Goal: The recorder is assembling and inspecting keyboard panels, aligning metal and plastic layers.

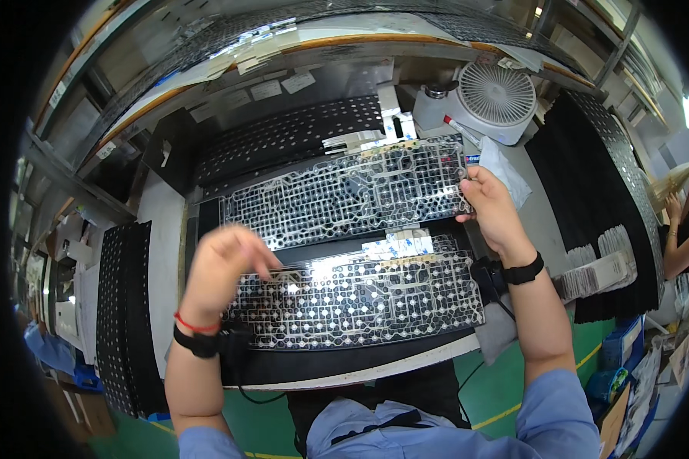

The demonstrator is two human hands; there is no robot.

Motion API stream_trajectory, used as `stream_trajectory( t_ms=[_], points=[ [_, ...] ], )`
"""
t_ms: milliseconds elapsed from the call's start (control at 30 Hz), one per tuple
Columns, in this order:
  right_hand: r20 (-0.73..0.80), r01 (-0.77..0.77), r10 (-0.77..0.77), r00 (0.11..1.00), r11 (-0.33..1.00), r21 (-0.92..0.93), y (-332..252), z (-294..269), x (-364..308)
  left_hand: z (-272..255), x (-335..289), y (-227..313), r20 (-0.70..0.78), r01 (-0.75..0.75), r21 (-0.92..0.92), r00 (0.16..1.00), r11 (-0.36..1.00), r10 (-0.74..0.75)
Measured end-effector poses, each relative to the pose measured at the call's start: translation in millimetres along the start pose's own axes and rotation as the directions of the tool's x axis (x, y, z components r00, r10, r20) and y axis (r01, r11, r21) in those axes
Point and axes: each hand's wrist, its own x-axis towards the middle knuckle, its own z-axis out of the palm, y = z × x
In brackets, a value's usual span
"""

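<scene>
Two clear keyboard membrane sheets with printed circuit lines lie one behind the other. My right hand (488, 200) pinches the right end of the far membrane sheet (321, 195), thumb on top. That sheet is slightly tilted, its right end higher in the picture. Nearer to me, the second membrane sheet (360, 302) shows rows of bright white dots and rests on a dark base. Over its left end is my left hand (230, 264), smeared by motion, fingers bent downward near the sheet's far edge. Whether those fingers grip anything is not visible.
Behind the sheets stands a black perforated stack (291, 141). A white round fan (497, 93) and a red-capped marker (461, 128) are at the back right. Black dotted strips (122, 298) lie left; black sheets (589, 206) and bundled pale pieces (601, 268) lie right. Another person's arm (677, 237) shows far right.
</scene>
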Motion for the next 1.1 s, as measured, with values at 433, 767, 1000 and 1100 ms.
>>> stream_trajectory(
  t_ms=[433,767,1000,1100],
  points=[
    [0.006,0.109,-0.109,0.994,0.992,0.07,-1.4,-1.2,-1.4,-94.3,15.8,-25.0,-0.355,0.103,-0.442,0.892,0.891,-0.279],
    [0.06,0.029,-0.042,0.997,0.978,0.208,-7.3,6.0,-6.5,-57.1,13.5,-2.6,-0.461,-0.011,0.016,0.887,1.0,0.017],
    [0.138,0.044,-0.092,0.986,0.948,0.316,-8.9,14.5,-10.9,0.8,3.5,30.0,0.065,-0.198,0.837,0.962,0.511,0.266],
    [0.166,0.031,-0.092,0.982,0.941,0.338,-10.1,19.9,-12.9,11.4,5.5,31.2,0.097,-0.217,0.897,0.946,0.384,0.308]
  ],
)
